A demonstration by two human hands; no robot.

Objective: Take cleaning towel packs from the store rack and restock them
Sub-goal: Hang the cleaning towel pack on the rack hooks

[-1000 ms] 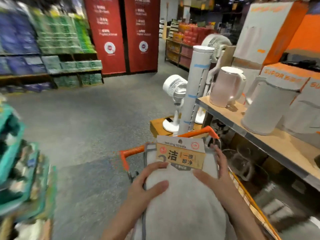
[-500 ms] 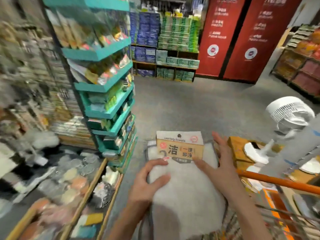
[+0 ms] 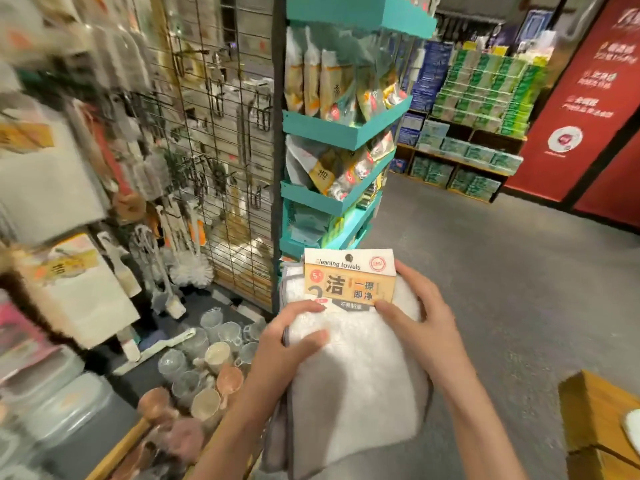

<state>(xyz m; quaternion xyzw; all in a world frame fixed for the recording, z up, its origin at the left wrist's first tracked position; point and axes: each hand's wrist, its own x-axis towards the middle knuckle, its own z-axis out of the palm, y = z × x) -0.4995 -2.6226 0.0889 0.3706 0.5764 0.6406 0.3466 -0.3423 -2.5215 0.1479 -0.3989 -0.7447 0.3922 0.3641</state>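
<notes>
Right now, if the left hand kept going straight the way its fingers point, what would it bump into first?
Probably the right hand: the left hand lies across the towel pack with fingers pointing right. Depth is hard to judge.

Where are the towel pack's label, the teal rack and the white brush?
towel pack label (image 3: 348, 280), head view, middle of the orange card.
teal rack (image 3: 320, 131), head view, front edge of a shelf.
white brush (image 3: 192, 270), head view, its bristle head.

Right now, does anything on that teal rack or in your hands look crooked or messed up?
The towel pack looks intact, gripped by the left hand and right hand. On the teal rack, the packets slump at mixed angles rather than standing in neat rows. Nothing looks spilled or torn.
</notes>
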